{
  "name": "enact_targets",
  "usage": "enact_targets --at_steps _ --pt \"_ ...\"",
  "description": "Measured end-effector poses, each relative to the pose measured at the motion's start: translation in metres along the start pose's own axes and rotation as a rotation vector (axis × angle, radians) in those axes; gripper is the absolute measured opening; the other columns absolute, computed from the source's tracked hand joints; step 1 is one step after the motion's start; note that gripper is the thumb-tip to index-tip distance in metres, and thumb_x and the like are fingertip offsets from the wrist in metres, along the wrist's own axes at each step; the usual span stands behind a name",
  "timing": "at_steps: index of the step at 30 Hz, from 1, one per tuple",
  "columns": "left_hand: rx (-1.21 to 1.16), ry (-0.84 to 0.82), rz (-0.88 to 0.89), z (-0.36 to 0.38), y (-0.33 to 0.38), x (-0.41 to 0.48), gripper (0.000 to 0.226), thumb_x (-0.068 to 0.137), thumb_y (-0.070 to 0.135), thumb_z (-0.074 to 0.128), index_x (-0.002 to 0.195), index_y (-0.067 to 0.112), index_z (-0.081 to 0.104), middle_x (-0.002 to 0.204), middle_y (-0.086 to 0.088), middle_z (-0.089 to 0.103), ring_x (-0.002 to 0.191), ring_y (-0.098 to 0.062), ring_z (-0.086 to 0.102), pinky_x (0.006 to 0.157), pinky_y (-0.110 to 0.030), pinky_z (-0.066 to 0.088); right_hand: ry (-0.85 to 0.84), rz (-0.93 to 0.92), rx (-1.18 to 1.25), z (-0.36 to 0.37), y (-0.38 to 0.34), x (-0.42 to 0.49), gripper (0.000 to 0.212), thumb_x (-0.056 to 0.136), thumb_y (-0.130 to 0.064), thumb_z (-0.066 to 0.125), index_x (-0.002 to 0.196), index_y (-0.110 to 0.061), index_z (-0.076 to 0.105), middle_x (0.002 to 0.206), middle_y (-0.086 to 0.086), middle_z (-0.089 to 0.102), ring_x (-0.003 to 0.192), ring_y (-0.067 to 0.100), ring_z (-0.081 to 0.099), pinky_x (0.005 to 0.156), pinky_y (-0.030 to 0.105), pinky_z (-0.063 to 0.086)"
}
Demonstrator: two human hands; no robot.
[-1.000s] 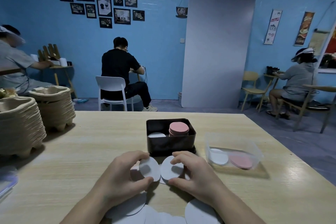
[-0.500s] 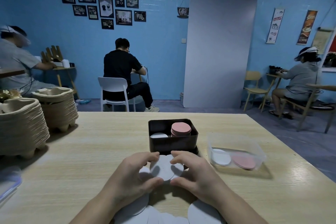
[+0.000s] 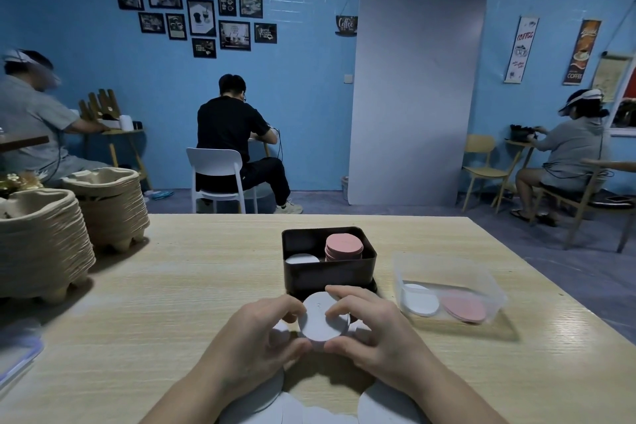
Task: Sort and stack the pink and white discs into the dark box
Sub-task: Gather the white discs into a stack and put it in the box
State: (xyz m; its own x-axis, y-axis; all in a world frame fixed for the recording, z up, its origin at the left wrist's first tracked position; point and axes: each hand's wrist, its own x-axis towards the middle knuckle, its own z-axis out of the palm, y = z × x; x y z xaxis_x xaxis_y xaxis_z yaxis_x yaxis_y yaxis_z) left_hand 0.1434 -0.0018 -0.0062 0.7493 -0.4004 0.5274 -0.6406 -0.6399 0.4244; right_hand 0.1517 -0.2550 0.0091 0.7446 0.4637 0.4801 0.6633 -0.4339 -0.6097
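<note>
Café-style rm: coffee posters (image 3: 521, 50), tables (image 3: 206, 286)

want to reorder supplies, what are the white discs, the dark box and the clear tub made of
White discs: thin, flat and matte, holding their shape in the fingers; probably card or stiff felt-like paper, hard to tell. Dark box: smooth dark walls, rounded corners, faint sheen; likely plastic, possibly coated metal. Clear tub: see-through, slightly cloudy walls, so thin plastic.

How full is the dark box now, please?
Partly full: the dark box holds a pink stack near rim height and a much lower white stack beside it.
</note>
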Motion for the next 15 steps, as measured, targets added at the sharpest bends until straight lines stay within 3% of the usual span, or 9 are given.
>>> enact_targets --at_steps 3,7,11,15 --pt "0.011 0.021 0.007 0.0014 0.0005 -0.0007 0.025 0.086 0.038 0.074 0.104 0.040 0.057 0.097 0.023 0.064 0.086 -0.004 0.063 0.072 -0.030 0.055 -0.008 0.006 0.014 0.0002 -0.0008 0.0002 0.025 0.081 -0.034 0.084 0.099 -0.031 0.067 0.141 -0.018 0.054 0.129 -0.002 0.048 0.082 0.013 0.050" --pt "0.041 0.032 -0.007 0.0028 0.0005 -0.0006 0.028 0.085 0.028 0.078 0.101 0.038 0.058 0.096 0.023 0.064 0.088 -0.002 0.062 0.073 -0.028 0.055 -0.031 -0.031 -0.122 0.0013 0.0044 0.0032 0.030 0.080 -0.045 0.081 0.100 -0.031 0.063 0.143 -0.015 0.053 0.133 -0.005 0.045 0.099 0.016 0.041" --pt "0.079 0.031 0.003 0.0030 0.0002 0.0004 0.028 0.084 0.032 0.077 0.103 0.040 0.057 0.099 0.026 0.063 0.092 0.000 0.061 0.072 -0.025 0.054 -0.083 -0.030 -0.220 0.0026 0.0058 0.0044 0.033 0.081 -0.050 0.078 0.100 -0.031 0.059 0.150 -0.011 0.048 0.139 -0.007 0.036 0.106 0.021 0.038" --pt "0.064 0.021 0.010 0.0018 0.0025 0.0013 0.022 0.086 0.037 0.075 0.102 0.038 0.060 0.096 0.023 0.064 0.089 -0.003 0.062 0.071 -0.028 0.053 -0.071 -0.028 -0.212 0.0014 0.0053 0.0038 0.034 0.080 -0.053 0.077 0.100 -0.031 0.058 0.147 -0.010 0.052 0.138 -0.006 0.039 0.105 0.025 0.041"
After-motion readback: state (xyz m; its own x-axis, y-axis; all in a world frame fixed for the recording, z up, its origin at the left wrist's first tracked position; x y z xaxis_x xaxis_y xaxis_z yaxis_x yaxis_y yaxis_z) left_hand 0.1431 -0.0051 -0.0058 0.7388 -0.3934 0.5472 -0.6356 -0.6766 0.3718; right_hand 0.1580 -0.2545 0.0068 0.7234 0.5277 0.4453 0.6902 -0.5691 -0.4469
